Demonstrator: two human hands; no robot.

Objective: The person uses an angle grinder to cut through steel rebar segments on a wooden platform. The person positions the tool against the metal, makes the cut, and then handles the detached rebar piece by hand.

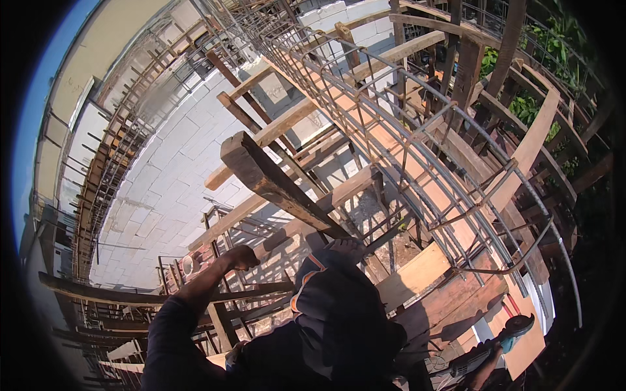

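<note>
My left hand (244, 257) is in shadow at lower centre, its fingers curled, at the near end of a timber beam (286, 234); whether it grips anything cannot be told. At the lower right my right hand (485, 367) is closed around an angle grinder (470, 360) with its disc (519, 322) facing outward. Dark clothing with an orange and white stripe (305, 283) covers the lower middle. Beyond it, what look like bare toes (346, 246) rest by a thick, worn timber (279, 181) rising towards the upper left. A long reinforcing-bar cage (391, 117) runs diagonally at the right.
Plywood formwork (455, 215) lies under the cage, whose bar ends jut out near the grinder. Timber props and crosspieces (288, 119) span a drop to rubble-strewn ground. A white block wall (166, 166) stands left. Reddish boards (440, 308) lie at lower right, with a curved timber (98, 292) at left.
</note>
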